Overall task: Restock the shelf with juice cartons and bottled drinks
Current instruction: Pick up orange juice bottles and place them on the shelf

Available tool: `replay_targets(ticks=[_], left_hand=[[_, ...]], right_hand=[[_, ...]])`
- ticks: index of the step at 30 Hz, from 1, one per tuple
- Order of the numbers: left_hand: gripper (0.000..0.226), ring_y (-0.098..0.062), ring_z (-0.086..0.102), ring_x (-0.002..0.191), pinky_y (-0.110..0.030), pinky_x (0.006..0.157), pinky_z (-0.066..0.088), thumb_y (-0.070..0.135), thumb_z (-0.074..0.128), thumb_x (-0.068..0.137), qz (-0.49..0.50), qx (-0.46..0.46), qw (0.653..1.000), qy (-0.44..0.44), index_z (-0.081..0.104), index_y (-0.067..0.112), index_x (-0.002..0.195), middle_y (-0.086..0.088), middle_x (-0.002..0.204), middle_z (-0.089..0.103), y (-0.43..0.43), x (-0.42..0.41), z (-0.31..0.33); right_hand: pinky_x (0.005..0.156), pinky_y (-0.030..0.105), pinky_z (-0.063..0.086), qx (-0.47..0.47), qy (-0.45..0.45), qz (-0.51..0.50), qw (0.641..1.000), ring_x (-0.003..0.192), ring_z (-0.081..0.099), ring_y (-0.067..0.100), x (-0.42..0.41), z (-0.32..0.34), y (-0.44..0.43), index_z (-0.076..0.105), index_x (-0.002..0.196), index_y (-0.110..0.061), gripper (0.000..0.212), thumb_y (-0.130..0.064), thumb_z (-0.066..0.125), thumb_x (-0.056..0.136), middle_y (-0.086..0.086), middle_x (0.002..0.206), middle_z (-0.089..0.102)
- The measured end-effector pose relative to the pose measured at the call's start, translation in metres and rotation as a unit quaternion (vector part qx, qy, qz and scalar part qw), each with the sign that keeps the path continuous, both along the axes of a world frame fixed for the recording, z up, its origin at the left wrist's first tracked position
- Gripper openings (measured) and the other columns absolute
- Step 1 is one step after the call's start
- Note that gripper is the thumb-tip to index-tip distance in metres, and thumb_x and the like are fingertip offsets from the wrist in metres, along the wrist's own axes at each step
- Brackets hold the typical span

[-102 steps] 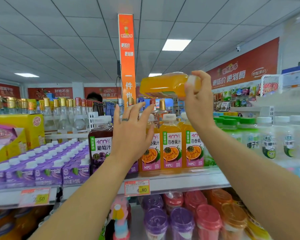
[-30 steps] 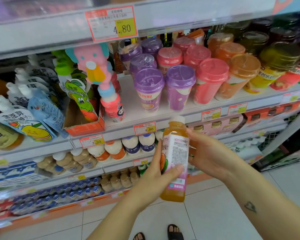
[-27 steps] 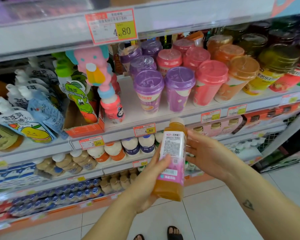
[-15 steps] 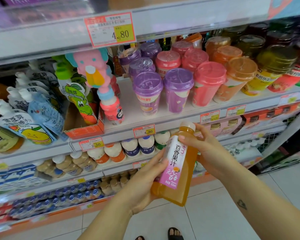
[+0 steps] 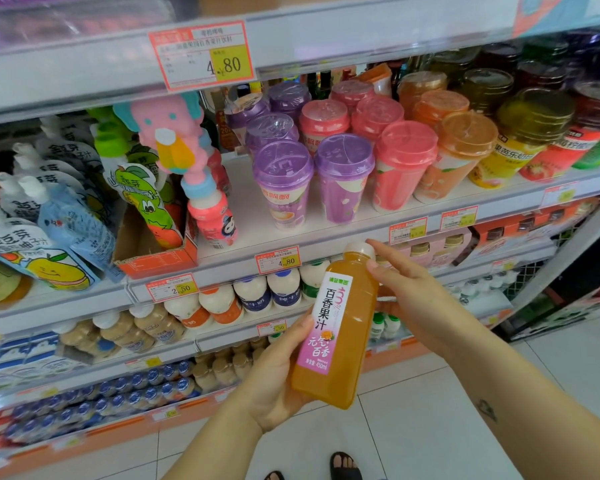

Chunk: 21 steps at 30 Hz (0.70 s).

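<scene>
While the person stands facing a shop shelf (image 5: 246, 216), both hands hold one juice bottle (image 5: 352, 327) in the air in front of it, below the row of cups and clear of every shelf. The bottle is full of orange juice and leans with its white cap (image 5: 361, 249) up and to the right. Its white and pink label (image 5: 326, 323) faces the camera.

The left hand (image 5: 278, 379) grips the lower half of the bottle from the left, with the thumb laid across the edge of the label and the palm under the base. The right hand (image 5: 413, 299) holds the upper part. Its fingertips lie on the shoulder just below the cap, one finger reaches up beside the cap, and the thumb runs lower down behind the bottle. A small tattoo (image 5: 486, 409) shows on the right forearm.

Behind the bottle, purple cups (image 5: 283, 181), a pink cup (image 5: 402, 164) and an orange cup (image 5: 461, 150) stand upright on the shelf. To their left stands a small bottle with a pink toy top (image 5: 212, 216), and further left are drink pouches (image 5: 49, 258). A price tag (image 5: 278, 259) reading 4.80 sits on the shelf edge just left of the cap. Small white bottles (image 5: 253, 294) fill the shelf below. A sandalled foot (image 5: 345, 467) shows on the tiled floor (image 5: 430, 427).
</scene>
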<state>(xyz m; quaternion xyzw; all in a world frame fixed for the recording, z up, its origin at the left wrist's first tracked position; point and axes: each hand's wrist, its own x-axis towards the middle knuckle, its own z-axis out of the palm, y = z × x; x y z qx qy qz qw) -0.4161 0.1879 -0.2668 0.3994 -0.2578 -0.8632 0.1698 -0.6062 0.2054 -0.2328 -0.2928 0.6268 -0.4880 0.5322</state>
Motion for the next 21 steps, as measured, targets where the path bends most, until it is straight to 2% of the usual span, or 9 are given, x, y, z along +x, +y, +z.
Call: replay_targets(ticks=[2,5,7,9,11,13,15,18,21], left_hand=[[0.053,-0.027,0.068,0.094,-0.044,0.078,0.056,0.042,0.058,0.075,0.003,-0.028,1.0,-0.008,0.059,0.022,0.124,-0.013,0.11,0.07,-0.002,-0.001,0.001],[0.054,-0.023,0.067,0.105,-0.046,0.088,0.054,0.045,0.059,0.076,0.0,-0.153,0.987,-0.05,0.051,0.038,0.129,-0.001,0.114,0.07,-0.006,-0.002,0.007],[0.054,-0.011,0.068,0.1,-0.034,0.083,0.056,0.048,0.057,0.077,-0.016,-0.266,0.958,-0.103,0.043,0.047,0.129,0.01,0.114,0.068,-0.006,-0.006,0.016],[0.052,0.004,0.063,0.099,-0.017,0.078,0.053,0.049,0.056,0.08,-0.037,-0.37,0.918,-0.141,0.036,0.054,0.128,0.023,0.115,0.061,-0.002,-0.012,0.025],[0.05,0.015,0.054,0.106,-0.011,0.084,0.048,0.045,0.056,0.087,-0.058,-0.435,0.884,-0.16,0.033,0.056,0.13,0.032,0.12,0.055,0.004,-0.014,0.027],[0.043,0.015,0.052,0.11,-0.018,0.094,0.047,0.038,0.051,0.095,-0.069,-0.457,0.872,-0.16,0.035,0.056,0.131,0.033,0.123,0.053,0.006,-0.013,0.026],[0.036,0.012,0.054,0.111,-0.025,0.097,0.048,0.034,0.044,0.099,-0.067,-0.428,0.89,-0.146,0.037,0.06,0.123,0.034,0.121,0.055,0.005,-0.01,0.026],[0.031,0.011,0.056,0.109,-0.027,0.092,0.051,0.033,0.04,0.099,-0.066,-0.404,0.904,-0.124,0.042,0.054,0.122,0.035,0.117,0.059,0.001,-0.006,0.031],[0.028,0.01,0.057,0.108,-0.019,0.091,0.049,0.029,0.04,0.099,-0.065,-0.419,0.896,-0.13,0.054,0.043,0.118,0.028,0.114,0.064,-0.005,-0.006,0.036]], right_hand=[[0.082,0.03,0.053,-0.004,-0.004,0.002,1.0,0.103,0.064,0.014,-0.001,0.003,0.004,0.043,0.141,-0.033,0.045,-0.025,0.052,0.097,0.003,0.115,0.065],[0.101,0.053,0.043,0.025,-0.055,0.023,0.998,0.115,0.059,0.021,0.003,0.003,0.012,0.041,0.14,-0.037,0.06,-0.031,0.063,0.085,0.002,0.119,0.066],[0.097,0.058,0.045,0.024,-0.124,0.039,0.991,0.114,0.061,0.024,0.011,0.003,0.019,0.046,0.13,-0.042,0.057,-0.032,0.067,0.077,0.003,0.118,0.068],[0.089,0.057,0.051,0.001,-0.161,0.041,0.986,0.107,0.066,0.024,0.018,0.001,0.022,0.048,0.125,-0.042,0.052,-0.027,0.067,0.08,0.003,0.117,0.068],[0.087,0.057,0.052,-0.014,-0.152,0.027,0.988,0.103,0.068,0.027,0.023,-0.002,0.022,0.043,0.13,-0.038,0.063,-0.026,0.071,0.075,0.004,0.116,0.068],[0.081,0.052,0.055,-0.016,-0.135,-0.002,0.991,0.097,0.07,0.028,0.022,-0.006,0.022,0.042,0.131,-0.032,0.073,-0.024,0.075,0.067,0.007,0.113,0.069],[0.071,0.044,0.057,-0.007,-0.148,-0.022,0.989,0.089,0.071,0.028,0.019,-0.006,0.023,0.043,0.132,-0.022,0.073,-0.021,0.075,0.065,0.013,0.113,0.068],[0.069,0.044,0.059,0.021,-0.257,-0.041,0.965,0.089,0.069,0.031,0.019,-0.002,0.027,0.048,0.13,-0.009,0.062,-0.024,0.069,0.074,0.025,0.12,0.062],[0.072,0.053,0.058,0.074,-0.399,-0.091,0.909,0.087,0.071,0.034,0.02,-0.003,0.027,0.061,0.114,-0.001,0.047,-0.034,0.065,0.081,0.026,0.108,0.068]])
